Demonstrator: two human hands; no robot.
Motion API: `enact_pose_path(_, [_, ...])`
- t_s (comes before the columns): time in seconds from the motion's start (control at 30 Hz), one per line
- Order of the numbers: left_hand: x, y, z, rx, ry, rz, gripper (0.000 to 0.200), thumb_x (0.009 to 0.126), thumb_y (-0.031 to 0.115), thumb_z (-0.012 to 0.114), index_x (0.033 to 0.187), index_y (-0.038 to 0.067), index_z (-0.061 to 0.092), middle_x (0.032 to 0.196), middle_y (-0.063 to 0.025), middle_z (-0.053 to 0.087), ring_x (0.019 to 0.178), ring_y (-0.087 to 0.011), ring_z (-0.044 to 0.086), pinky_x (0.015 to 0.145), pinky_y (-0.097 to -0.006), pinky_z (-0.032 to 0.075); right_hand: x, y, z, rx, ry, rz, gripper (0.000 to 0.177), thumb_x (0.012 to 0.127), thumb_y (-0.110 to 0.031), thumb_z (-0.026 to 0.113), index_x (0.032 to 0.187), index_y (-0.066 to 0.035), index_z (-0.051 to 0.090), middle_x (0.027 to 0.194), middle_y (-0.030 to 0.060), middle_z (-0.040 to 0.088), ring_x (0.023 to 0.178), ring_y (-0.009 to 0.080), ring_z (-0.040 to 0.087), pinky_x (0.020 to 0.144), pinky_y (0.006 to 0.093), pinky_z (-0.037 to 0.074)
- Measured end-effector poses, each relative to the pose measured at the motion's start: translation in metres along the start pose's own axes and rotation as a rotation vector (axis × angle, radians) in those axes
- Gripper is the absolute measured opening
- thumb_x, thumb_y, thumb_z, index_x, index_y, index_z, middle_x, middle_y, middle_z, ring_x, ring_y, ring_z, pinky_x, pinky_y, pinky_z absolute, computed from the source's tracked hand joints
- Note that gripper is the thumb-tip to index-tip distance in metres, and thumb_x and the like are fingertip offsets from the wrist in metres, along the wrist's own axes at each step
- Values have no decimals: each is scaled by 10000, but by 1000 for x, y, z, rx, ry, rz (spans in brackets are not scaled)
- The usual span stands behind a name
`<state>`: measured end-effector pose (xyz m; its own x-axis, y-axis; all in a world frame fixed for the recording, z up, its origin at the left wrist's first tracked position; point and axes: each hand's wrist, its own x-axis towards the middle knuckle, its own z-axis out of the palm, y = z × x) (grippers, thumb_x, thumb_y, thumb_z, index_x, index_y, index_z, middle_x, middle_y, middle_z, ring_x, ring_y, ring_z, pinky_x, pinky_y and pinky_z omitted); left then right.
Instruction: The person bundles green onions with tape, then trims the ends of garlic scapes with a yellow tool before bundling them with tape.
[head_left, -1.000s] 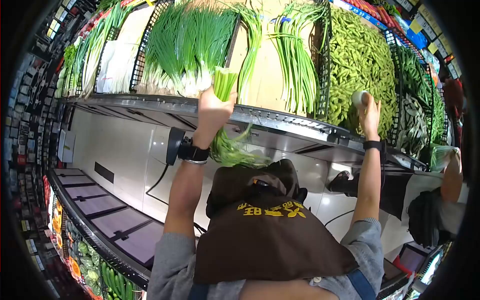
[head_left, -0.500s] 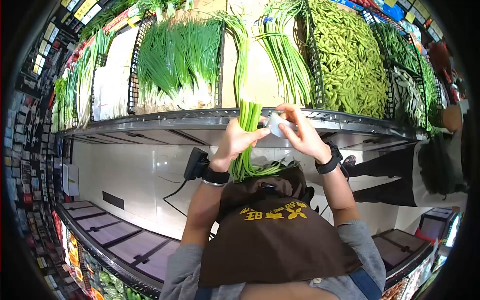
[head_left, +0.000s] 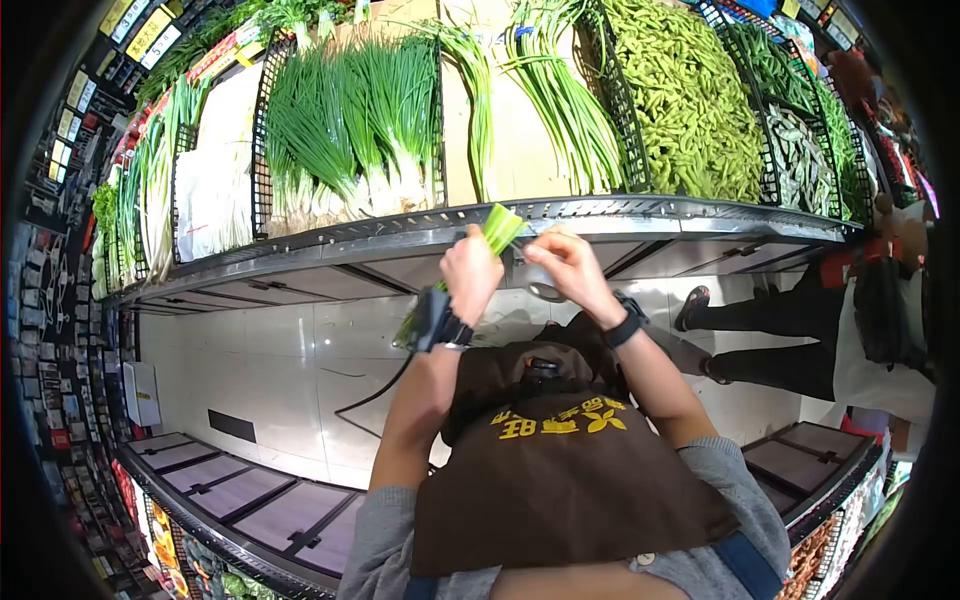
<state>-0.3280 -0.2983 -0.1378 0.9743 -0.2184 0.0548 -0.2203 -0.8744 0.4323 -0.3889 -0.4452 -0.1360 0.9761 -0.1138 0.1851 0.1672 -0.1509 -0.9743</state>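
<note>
My left hand (head_left: pixel 471 272) is closed around a bunch of garlic scapes (head_left: pixel 503 226), their cut ends pointing up past my fingers toward the display shelf. The leafy tail of the bunch hangs below, partly hidden behind my wrist. Close beside it on the right, my right hand (head_left: pixel 573 266) pinches a roll of tape (head_left: pixel 545 291), whose ring shows beneath the fingers. A strip between roll and bunch is too small to make out. More garlic scapes (head_left: pixel 570 110) lie on cardboard in the crate ahead.
The metal shelf edge (head_left: pixel 400 230) runs across just beyond my hands. Green onions (head_left: pixel 365 120) fill the crate to the left, and edamame pods (head_left: pixel 685 110) the one to the right. Another person's legs (head_left: pixel 770 345) stand at the right. A low cabinet (head_left: pixel 250 495) lies behind me.
My left hand has turned over, so its back now shows and the bunch tilts to the right. The roll of tape has dropped below my right fingers. The view has shifted slightly.
</note>
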Motion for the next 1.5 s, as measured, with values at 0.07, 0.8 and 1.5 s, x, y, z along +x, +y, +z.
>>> enact_pose_path(0.07, [-8, -14, 29, 108, 11, 147, 214, 744, 134, 607, 868, -21, 527, 686, -202, 612, 682, -358, 623, 599, -444, 500, 11, 14, 24, -235, 44, 76, 221, 792, -231, 635, 693, -33, 634, 668, 93, 552, 717, 190, 534, 661, 296, 426])
enact_pose_path(0.8, [-36, -63, 2, 225, 35, 158, 541, 704, 42, 590, 1181, -24, 345, 702, -167, 592, 608, -322, 618, 530, -408, 502, 30, 18, 89, -472, -179, 437, 335, 740, -381, 613, 698, -49, 620, 682, 131, 625, 699, 281, 629, 647, 368, 480])
enact_pose_path(1.5, [5, -6, -191, -1361, -1848, 399, 505, 687, -17, 682, 1126, -43, 435, 749, -119, 586, 537, -182, 581, 501, -263, 466, 68, -198, 12, -467, -780, -848, 525, 732, -346, 666, 1180, -117, 518, 939, 66, 508, 619, 213, 568, 508, 311, 438])
